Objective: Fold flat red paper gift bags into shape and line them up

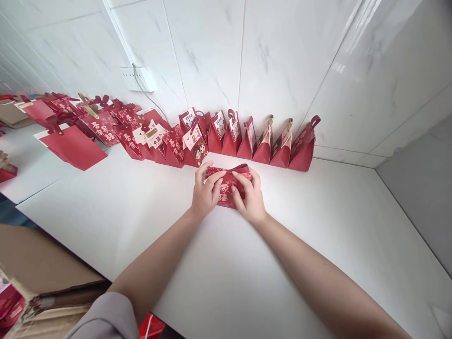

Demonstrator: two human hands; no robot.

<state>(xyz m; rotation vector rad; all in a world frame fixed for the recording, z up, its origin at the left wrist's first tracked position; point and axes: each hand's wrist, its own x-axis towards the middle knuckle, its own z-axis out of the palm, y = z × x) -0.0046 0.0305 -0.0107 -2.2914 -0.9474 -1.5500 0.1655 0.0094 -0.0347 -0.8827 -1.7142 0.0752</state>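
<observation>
A red printed gift box (226, 194) with pale lettering stands on the white table, between my two hands. A dark red ribbon loop (241, 168) rises at its top edge. My left hand (207, 190) grips the left side of the box, its fingers at the top edge near the ribbon. On the right side, my right hand (250, 194) holds the box, with the index finger at the top edge beside the ribbon and the thumb against the front. The back of the box is hidden.
Behind the box, red and cream gift boxes (233, 141) line the tiled wall. More red boxes (106, 127) crowd the left. A cardboard box (42, 263) stands at lower left below the table (318, 226). A wall socket (137, 79) has a cable. Part of another person's hand (4, 162) shows at far left.
</observation>
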